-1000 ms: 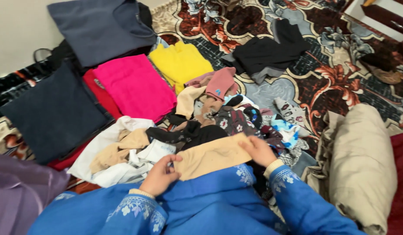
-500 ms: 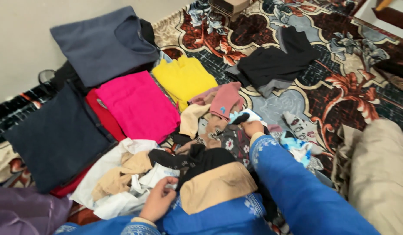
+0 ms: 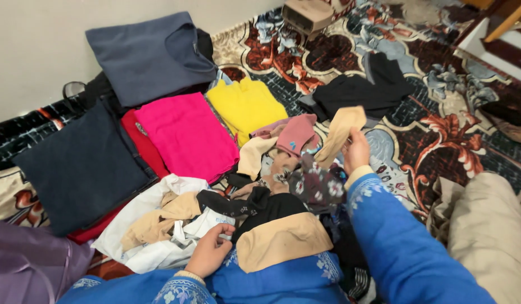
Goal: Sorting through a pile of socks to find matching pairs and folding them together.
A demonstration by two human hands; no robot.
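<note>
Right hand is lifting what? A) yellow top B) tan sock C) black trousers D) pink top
B: the right hand holds a tan sock raised above the pile, while the yellow top, the pink top and the black garment lie flat on the rug.

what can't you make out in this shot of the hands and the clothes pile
- Head view: the beige sock in the right hand is motion-blurred; its lower end is hidden by a floral garment.
- Left hand: fingers curl into white cloth, so its grip is unclear.
- Red garment: mostly covered by the pink one.
- Purple fabric: cut off by the left edge.
</note>
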